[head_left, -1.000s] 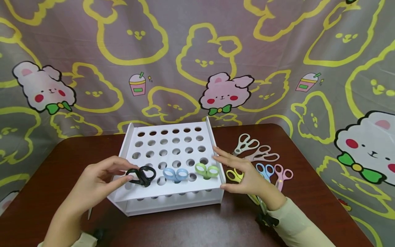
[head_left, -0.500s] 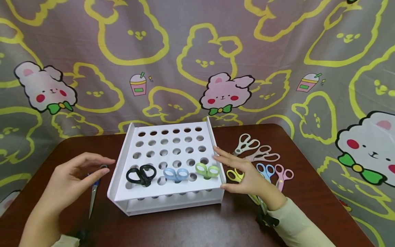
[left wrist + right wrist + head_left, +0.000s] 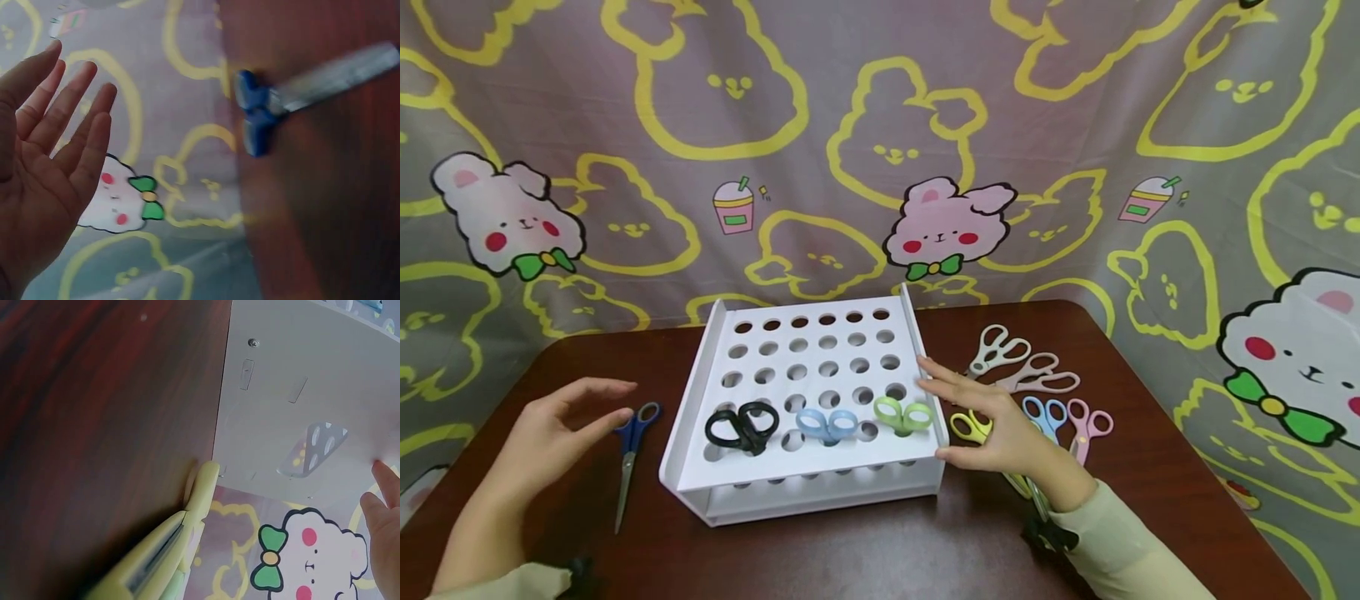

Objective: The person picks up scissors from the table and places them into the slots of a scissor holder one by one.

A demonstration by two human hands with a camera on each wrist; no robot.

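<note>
Over the desk (image 3: 820, 550), holds loose left hand (image 3: 553, 429) by blue scissors (image 3: 634, 437), touches white rack (image 3: 812, 387) with straight fingers of right hand (image 3: 1000, 425).

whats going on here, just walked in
A person is working at a white rack full of holes. Their right hand rests against its right side; their left hand holds nothing, close to the blue scissors lying on the table. Black scissors, light blue scissors and green scissors sit handles up in the front row. More scissors lie to the right.
</note>
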